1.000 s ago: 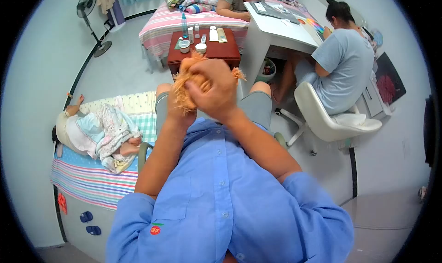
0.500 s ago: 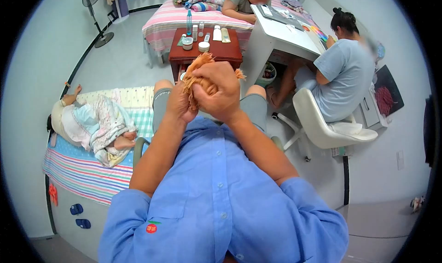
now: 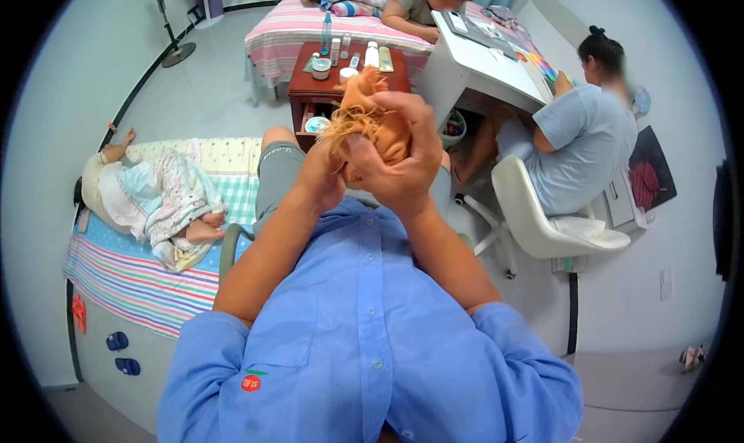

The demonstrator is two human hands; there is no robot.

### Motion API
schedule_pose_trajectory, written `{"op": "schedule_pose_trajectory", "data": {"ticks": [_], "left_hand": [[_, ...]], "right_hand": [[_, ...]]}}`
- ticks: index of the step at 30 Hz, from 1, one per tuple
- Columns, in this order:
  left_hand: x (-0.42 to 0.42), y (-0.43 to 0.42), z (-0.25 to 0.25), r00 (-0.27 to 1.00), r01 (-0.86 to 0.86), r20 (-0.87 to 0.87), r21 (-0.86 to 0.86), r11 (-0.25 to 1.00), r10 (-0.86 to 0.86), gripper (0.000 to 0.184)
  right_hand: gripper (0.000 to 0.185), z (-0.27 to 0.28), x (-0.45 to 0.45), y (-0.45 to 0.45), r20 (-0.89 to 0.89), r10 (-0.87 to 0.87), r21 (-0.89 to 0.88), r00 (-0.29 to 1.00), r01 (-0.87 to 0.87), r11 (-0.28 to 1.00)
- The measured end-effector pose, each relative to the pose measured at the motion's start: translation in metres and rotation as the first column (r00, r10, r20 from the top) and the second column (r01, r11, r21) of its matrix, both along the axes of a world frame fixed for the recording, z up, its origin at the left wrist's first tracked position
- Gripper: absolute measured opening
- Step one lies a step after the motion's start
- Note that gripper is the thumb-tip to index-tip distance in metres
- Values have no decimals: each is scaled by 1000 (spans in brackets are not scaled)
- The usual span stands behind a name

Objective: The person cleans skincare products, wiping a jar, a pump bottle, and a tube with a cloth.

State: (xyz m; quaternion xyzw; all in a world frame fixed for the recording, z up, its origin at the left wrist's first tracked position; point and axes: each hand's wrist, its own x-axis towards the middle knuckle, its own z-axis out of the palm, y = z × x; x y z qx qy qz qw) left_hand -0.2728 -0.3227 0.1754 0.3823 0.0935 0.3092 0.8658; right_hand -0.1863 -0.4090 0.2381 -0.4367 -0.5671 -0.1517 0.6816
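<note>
A bunched orange cloth with frayed, fringed edges (image 3: 378,130) is between my two hands, above my lap. My left hand (image 3: 324,173) grips it from the lower left, its fingers mostly hidden behind the cloth and my other hand. Curled around the right side is my right hand (image 3: 403,152), with the thumb pressed on the front of the bundle and the fingers arched over it. A tuft of the cloth sticks up past my fingers.
Beyond my hands stands a red-brown bedside table (image 3: 306,80) with bottles and jars. A person in light blue sits on a white chair (image 3: 518,203) at a white desk (image 3: 480,63). Another leans by the bed (image 3: 271,36). Someone lies on the floor mat (image 3: 155,292) at left.
My right hand's fingers have loosened and arched, so more of the orange cloth shows. The bundle sits slightly further right, and the whole view has shifted a little.
</note>
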Motion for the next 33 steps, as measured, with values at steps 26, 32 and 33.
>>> {"op": "schedule_pose_trajectory", "data": {"ticks": [26,32,33], "left_hand": [[-7,-6,33,973,-96,220,87,992,74,56],[-8,2,32,938,-271,283,244,931,199,66],[-10,3,33,937,-279,286,271,921,200,66]], "right_hand": [[25,-31,39,13,-210,-129,-174,969,93,980],[24,-29,33,0,-236,13,-235,972,-70,970],[24,-25,29,-2,-239,12,-235,971,-70,969]]}}
